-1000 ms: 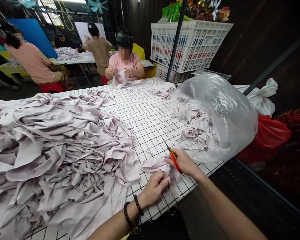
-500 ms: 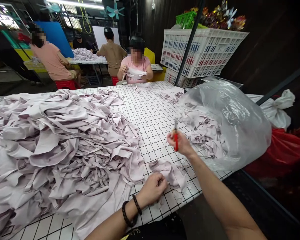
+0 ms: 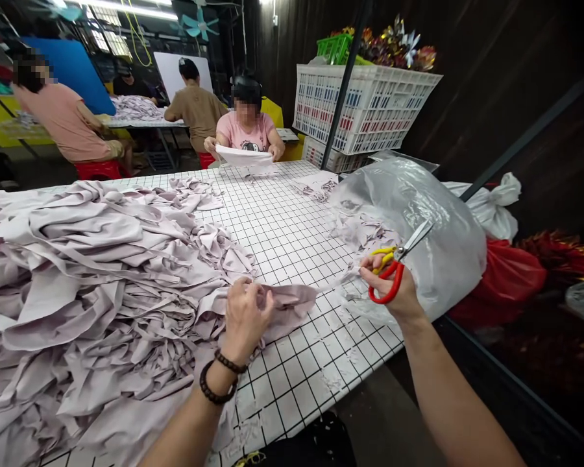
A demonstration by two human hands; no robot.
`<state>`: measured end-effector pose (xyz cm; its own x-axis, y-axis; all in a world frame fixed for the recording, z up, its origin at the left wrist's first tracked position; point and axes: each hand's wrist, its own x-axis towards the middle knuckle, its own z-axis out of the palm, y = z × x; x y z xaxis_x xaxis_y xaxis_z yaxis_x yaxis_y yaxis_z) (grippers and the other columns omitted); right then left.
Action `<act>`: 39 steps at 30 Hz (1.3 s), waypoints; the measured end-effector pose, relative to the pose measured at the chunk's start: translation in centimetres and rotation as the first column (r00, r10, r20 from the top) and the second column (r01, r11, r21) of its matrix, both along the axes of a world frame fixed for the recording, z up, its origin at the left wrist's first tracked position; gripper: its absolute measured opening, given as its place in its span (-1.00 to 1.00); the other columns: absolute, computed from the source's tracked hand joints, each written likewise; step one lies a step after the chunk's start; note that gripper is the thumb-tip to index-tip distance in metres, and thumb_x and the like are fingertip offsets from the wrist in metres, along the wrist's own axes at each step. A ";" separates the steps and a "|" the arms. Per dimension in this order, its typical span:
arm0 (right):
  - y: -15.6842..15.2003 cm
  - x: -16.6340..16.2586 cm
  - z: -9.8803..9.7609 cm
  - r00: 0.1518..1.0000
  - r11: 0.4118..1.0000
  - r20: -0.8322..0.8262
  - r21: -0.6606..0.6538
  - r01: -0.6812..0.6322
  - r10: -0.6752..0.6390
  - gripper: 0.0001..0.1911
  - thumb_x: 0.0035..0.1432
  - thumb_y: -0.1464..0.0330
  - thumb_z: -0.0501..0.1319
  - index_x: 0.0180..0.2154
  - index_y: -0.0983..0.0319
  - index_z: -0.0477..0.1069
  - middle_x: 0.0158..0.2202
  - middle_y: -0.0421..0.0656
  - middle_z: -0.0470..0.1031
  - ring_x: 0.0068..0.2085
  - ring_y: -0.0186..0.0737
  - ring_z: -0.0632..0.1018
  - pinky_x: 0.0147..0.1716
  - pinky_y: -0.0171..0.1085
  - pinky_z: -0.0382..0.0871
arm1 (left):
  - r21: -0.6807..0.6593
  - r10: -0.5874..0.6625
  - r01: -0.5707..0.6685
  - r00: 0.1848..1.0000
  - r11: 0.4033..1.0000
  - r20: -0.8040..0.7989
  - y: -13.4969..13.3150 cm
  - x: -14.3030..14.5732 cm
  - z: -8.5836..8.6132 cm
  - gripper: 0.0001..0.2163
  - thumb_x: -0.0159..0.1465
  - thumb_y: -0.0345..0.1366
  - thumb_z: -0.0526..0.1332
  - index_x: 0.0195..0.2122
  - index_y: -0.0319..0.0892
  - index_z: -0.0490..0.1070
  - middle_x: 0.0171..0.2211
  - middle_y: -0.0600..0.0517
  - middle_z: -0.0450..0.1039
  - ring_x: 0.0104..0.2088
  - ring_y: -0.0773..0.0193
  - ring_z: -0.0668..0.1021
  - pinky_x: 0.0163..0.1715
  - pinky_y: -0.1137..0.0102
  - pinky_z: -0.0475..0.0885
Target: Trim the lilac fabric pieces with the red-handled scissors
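Observation:
My left hand (image 3: 246, 314), with dark beaded bracelets on its wrist, is closed on a pale pink fabric piece (image 3: 292, 303) at the right edge of a large fabric heap (image 3: 111, 279). A narrow strip of the piece stretches right toward my right hand (image 3: 401, 292). That hand holds scissors (image 3: 392, 275) with one red and one yellow handle, blades pointing up and right. Its fingertips seem to pinch the strip's end. Beyond lies a clear plastic bag (image 3: 428, 214) with fabric pieces (image 3: 365, 230) at its mouth.
Small scraps (image 3: 338, 376) lie on the grid-patterned table (image 3: 282, 227) near its front edge. Across it, a person in pink (image 3: 248, 133) holds a similar cloth. White crates (image 3: 360, 104) and a dark metal post (image 3: 343, 91) stand behind the bag. Other people sit at a far table.
My left hand has moved left and up, drawing the fabric piece to the heap's edge. My right hand has shifted right, and the scissors have turned to point up and right. The view has swung right.

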<state>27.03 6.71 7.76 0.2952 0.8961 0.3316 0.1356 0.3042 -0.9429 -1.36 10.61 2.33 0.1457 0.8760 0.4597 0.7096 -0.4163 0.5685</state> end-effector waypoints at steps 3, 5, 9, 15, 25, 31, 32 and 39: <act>-0.5 -0.7 0.0 1.000 1.000 0.024 -0.010 -0.005 0.005 -0.72 0.02 0.39 0.33 -0.42 0.15 0.19 -0.33 -0.23 0.34 -0.20 -0.24 0.44 -0.07 -0.18 0.34 | 0.009 -0.159 0.159 0.983 0.987 0.086 -3.2 2.5 0.5 -0.96 0.25 -0.33 0.16 -0.30 -0.16 0.37 -0.16 -0.09 0.31 -0.08 0.10 0.39 -0.05 0.20 0.34; -0.6 -1.0 0.6 0.999 1.000 0.031 -0.001 -0.009 0.009 -0.73 0.03 0.40 0.32 -0.41 0.15 0.19 -0.31 -0.23 0.34 -0.20 -0.25 0.44 -0.08 -0.20 0.34 | 0.001 -0.267 0.270 0.950 0.963 0.161 -4.1 4.0 0.3 -0.88 0.26 -0.36 0.16 -0.18 -0.15 0.37 -0.11 -0.09 0.31 -0.04 0.13 0.39 -0.01 0.21 0.34; -1.2 -1.5 2.2 0.998 0.999 0.040 0.015 -0.042 0.041 -0.74 0.06 0.39 0.31 -0.38 0.15 0.19 -0.29 -0.22 0.35 -0.21 -0.26 0.45 -0.12 -0.21 0.35 | -0.040 -0.362 0.374 0.916 0.927 0.176 -2.8 6.1 -1.0 -0.57 0.18 -0.34 0.25 0.09 -0.12 0.29 0.05 -0.15 0.27 0.07 0.04 0.34 0.06 0.13 0.28; -0.8 -1.7 4.6 0.992 0.997 0.125 0.076 -0.019 0.009 -0.75 0.08 0.38 0.30 -0.39 0.15 0.18 -0.31 -0.23 0.36 -0.35 -0.33 0.45 -0.35 -0.29 0.38 | -0.365 -0.533 0.640 0.767 0.676 0.358 -0.1 8.9 0.1 -0.71 0.23 -0.09 0.19 -0.49 -0.20 0.45 -0.52 0.03 0.42 -0.46 0.28 0.47 -0.41 0.40 0.37; 3.7 -2.9 6.7 0.927 0.969 0.328 -0.221 -0.114 0.184 -0.74 0.04 0.23 0.32 -0.27 0.17 0.31 -0.30 -0.19 0.42 -0.32 -0.26 0.48 -0.35 -0.27 0.42 | -0.192 0.069 0.897 0.179 0.399 0.981 -0.8 11.4 4.8 -0.66 0.26 -0.06 0.20 -0.26 -0.32 0.41 -0.34 -0.09 0.52 -0.36 0.27 0.61 -0.24 0.38 0.50; 1.1 -2.9 1.1 0.852 0.739 -0.044 -0.476 -0.476 0.521 -0.62 -0.05 0.22 0.39 -0.29 0.22 0.27 -0.43 -0.28 0.35 -0.46 -0.37 0.39 -0.48 -0.36 0.29 | -0.246 0.037 0.856 0.257 0.455 0.966 -1.8 7.3 2.7 -0.62 0.26 -0.02 0.18 -0.17 -0.29 0.44 -0.34 -0.09 0.55 -0.34 0.25 0.60 -0.26 0.37 0.49; 0.9 -3.0 0.7 0.849 0.734 -0.069 -0.469 -0.491 0.524 -0.62 -0.06 0.23 0.40 -0.31 0.22 0.26 -0.45 -0.30 0.33 -0.47 -0.39 0.37 -0.49 -0.37 0.26 | -0.304 0.006 0.836 0.339 0.456 0.941 -2.3 6.4 2.6 -0.61 0.25 -0.01 0.18 -0.18 -0.30 0.45 -0.40 -0.08 0.55 -0.37 0.25 0.59 -0.29 0.38 0.49; 1.8 -3.2 3.0 0.806 0.716 -0.059 -0.424 -0.554 0.589 -0.63 -0.02 0.24 0.38 -0.39 0.20 0.19 -0.53 -0.37 0.21 -0.56 -0.48 0.23 -0.60 -0.42 0.08 | -0.418 -0.069 0.470 0.724 0.777 0.686 -4.6 0.9 3.8 -0.64 0.33 -0.02 0.05 -0.37 -0.21 0.40 -0.61 0.10 0.35 -0.60 0.39 0.41 -0.55 0.48 0.32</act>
